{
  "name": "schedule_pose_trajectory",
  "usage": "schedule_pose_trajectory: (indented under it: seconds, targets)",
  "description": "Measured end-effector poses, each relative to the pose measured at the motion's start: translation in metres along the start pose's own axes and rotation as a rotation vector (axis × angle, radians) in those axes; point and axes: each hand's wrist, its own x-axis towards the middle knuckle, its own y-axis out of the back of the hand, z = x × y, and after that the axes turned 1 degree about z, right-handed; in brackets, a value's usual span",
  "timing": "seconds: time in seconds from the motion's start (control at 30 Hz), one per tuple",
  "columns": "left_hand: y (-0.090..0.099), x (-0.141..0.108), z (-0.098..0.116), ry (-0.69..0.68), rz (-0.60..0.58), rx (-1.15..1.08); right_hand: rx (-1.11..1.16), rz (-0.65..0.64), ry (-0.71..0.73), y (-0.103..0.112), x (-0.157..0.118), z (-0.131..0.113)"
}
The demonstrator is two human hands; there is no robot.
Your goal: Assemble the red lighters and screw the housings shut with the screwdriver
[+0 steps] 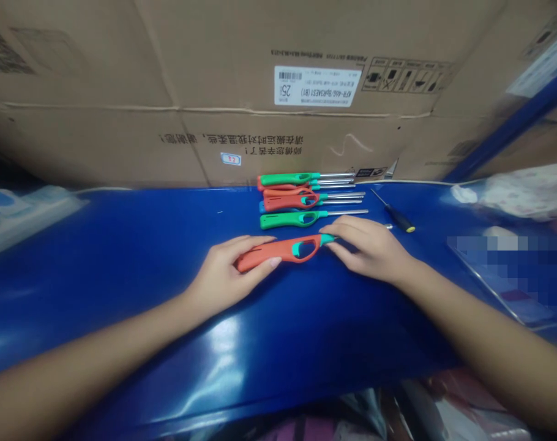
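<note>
The lighter [283,250], orange with a teal collar, is held up in both hands near the middle of the view, its tube pointing between 2 and 3 o'clock. The left hand [226,266] is closed around the handle's butt, thumb along the near side. The right hand [374,248] pinches the teal collar between thumb and fingers — it covers most of the tube, and only the tip shows past the knuckles.

Taking the held lighter as the centre of the dial, a green lighter [278,221] lies on the blue table [168,331] just beyond, between 11 and 12 o'clock, its tube aimed at 3. Farther off at 12 is a pile [285,200] of red, green and blue lighters, tubes also toward 3 o'clock.

At 2 o'clock lies a screwdriver [398,215], black with a yellow butt — its tip points to between 10 and 11. A pale bag [526,190] sits farther out between 2 and 3, and a flat clear thing, partly pixelated, at 3. A whitish packet [35,211] is at 9, blurred. Behind everything stands a box [122,141] with upside-down print and a white label [317,86].
</note>
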Motion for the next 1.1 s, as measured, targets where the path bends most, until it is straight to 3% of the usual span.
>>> schedule_pose_trajectory:
  seconds: [0.13, 0.23, 0.53, 0.8, 0.97, 1.1]
  targets:
    - [0.002, 0.005, 0.000, 0.204, -0.108, -0.229, 0.109, -0.032, -0.018, 0.001, 0.000, 0.001]
    - [0.005, 0.008, 0.002, 0.274, -0.172, -0.315, 0.145, -0.075, -0.021, -0.001, 0.000, 0.001]
    - [0.004, 0.004, -0.003, 0.154, -0.176, -0.300, -0.028, -0.093, 0.028, -0.005, -0.006, -0.008]
    - [0.003, 0.002, -0.003, 0.088, -0.195, -0.284, 0.078, -0.116, -0.083, -0.009, -0.007, -0.010]
    - [0.000, 0.006, -0.003, 0.152, -0.134, -0.306, 0.113, -0.172, -0.196, -0.004, -0.003, -0.006]
    - [0.001, 0.007, -0.003, 0.222, -0.064, -0.327, 0.090, -0.130, -0.207, 0.002, 0.001, -0.005]
